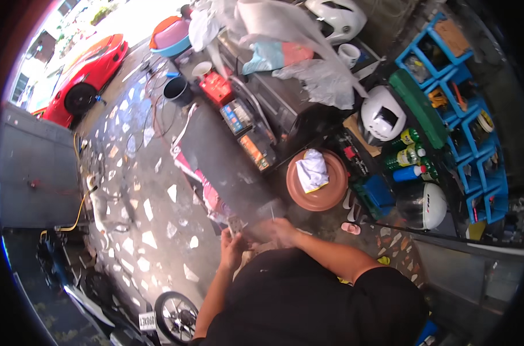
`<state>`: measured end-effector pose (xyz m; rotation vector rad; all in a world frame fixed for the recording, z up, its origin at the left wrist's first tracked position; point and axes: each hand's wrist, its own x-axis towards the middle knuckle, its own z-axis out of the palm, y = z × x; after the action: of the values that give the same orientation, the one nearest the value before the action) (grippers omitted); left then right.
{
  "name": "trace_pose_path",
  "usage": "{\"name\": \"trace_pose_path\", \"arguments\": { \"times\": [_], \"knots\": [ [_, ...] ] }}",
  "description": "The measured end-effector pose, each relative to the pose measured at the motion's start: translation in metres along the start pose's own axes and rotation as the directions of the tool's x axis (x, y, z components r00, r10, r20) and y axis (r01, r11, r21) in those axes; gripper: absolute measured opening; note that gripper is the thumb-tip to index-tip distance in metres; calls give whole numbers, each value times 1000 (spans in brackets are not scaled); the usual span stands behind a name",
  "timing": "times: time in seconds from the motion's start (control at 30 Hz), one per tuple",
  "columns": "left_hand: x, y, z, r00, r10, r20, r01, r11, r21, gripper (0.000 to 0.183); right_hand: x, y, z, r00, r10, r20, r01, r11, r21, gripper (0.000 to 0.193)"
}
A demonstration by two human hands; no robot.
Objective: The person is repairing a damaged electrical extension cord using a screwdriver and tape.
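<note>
My left hand (233, 249) is raised at the near end of a long dark bench top (221, 147), its fingers pinched on a small greyish metal part (235, 224). To its right, my right hand (282, 232) is closed around a thin, light-coloured rod (273, 213) that sticks up from the fingers. The hand is somewhat blurred, so the rod's exact kind does not show. The two hands are apart. A pink and white cloth (207, 190) hangs along the bench's left edge.
Boxed batteries (256, 151) line the bench's right side. A brown basin (296, 193) holds a white cloth (313, 172). Helmets (383, 115), bottles (409, 155) and blue bins (461, 109) stand right. A white dog (103, 210) lies left; a motorcycle wheel (175, 316) is near. A red car (86, 78) stands outside.
</note>
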<state>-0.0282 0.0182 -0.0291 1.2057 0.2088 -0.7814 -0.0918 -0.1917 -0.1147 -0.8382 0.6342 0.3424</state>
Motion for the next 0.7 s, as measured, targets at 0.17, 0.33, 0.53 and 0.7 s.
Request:
{"name": "trace_pose_path", "arguments": {
  "times": [0.17, 0.33, 0.53, 0.7],
  "knots": [
    [14, 3, 32, 982, -78, 174, 112, 974, -197, 53, -35, -95, 43, 917, -381, 121, 389, 780, -490, 57],
    [7, 12, 49, 979, -112, 170, 140, 977, -159, 52, -47, -123, 52, 783, -340, 520, 598, 182, -781, 100],
    [-6, 16, 38, 940, -254, 229, 330, 846, -418, 53, -40, -106, 67, 803, -286, 522, 552, 27, -834, 119],
    [-6, 15, 13, 962, -230, 147, 227, 973, 40, 56, -38, -103, 92, 829, -224, 512, 526, 4, -851, 112]
  ]
}}
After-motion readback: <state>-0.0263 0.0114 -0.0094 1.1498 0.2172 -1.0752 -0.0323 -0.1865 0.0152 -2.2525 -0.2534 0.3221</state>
